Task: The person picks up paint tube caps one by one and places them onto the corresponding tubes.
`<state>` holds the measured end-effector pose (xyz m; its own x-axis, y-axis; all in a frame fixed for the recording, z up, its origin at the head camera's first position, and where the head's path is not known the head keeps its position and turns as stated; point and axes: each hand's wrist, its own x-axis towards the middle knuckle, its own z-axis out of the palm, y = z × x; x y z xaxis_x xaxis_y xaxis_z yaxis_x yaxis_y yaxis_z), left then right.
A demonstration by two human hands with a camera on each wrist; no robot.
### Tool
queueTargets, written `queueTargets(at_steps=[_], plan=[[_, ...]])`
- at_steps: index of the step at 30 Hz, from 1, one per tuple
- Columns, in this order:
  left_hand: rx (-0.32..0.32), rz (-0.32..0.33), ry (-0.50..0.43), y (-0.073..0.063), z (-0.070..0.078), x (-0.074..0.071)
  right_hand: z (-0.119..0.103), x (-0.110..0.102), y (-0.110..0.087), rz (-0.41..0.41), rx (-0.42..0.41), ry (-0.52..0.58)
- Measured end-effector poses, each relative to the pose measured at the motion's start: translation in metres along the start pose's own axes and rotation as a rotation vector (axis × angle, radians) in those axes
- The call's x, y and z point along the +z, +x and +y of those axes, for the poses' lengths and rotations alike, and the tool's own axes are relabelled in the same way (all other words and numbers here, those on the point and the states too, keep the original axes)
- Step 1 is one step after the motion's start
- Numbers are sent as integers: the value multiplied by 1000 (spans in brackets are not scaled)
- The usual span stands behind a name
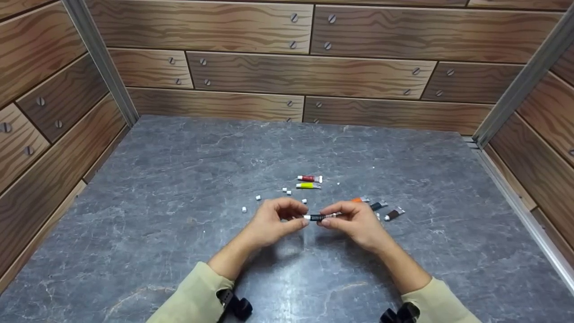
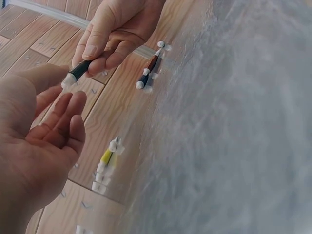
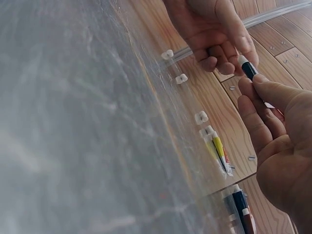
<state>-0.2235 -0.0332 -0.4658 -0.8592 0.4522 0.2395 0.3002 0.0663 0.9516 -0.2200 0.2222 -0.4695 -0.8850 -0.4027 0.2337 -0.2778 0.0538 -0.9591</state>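
Between my two hands, above the grey tabletop, is a small black paint tube (image 1: 316, 217) lying level with its white cap (image 2: 68, 81) to the left. My right hand (image 1: 356, 222) pinches the tube's body between thumb and fingers. At the cap end, my left hand (image 1: 274, 220) pinches the white cap with thumb and forefinger, its other fingers loosely bent. Beyond the hands lie a red tube (image 1: 308, 178) and a yellow tube (image 1: 306, 185). Beside the right hand are an orange tube (image 1: 357, 200), a dark tube (image 1: 377, 206) and a brown tube (image 1: 393, 214).
Several loose white caps are scattered past the left hand, among them one cap (image 1: 244, 209) at the far left and another cap (image 1: 304, 201) near the fingertips. Wood-patterned walls (image 1: 251, 72) with metal corner rails enclose the grey marbled table (image 1: 179, 179).
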Motion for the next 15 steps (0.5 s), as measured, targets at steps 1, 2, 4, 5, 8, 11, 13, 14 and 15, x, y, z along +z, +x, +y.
queueTargets(at_steps=[1,2,4,5,8,11,13,14,15], plan=[[-2,0,2,0,0,0,0,0,0,-3,-3,-1],[-5,-2,2,0,-1,0,0,0,0,-5,-5,-1],[-16,-7,3,0,-1,0,0,-1,0,-8,-10,-3],[-22,-11,4,0,0,0,0,-1,0,-10,-12,-5],[-38,-23,-6,0,0,0,0,-1,0,-13,-19,-5],[-48,-38,-21,0,1,0,1,-1,1,-14,-24,-2],[-47,-42,-24,0,0,0,1,-1,1,-14,-25,1],[-44,-45,-21,1,0,0,1,-1,1,-14,-25,1],[-42,-48,-19,1,0,0,1,-1,1,-14,-24,1]])
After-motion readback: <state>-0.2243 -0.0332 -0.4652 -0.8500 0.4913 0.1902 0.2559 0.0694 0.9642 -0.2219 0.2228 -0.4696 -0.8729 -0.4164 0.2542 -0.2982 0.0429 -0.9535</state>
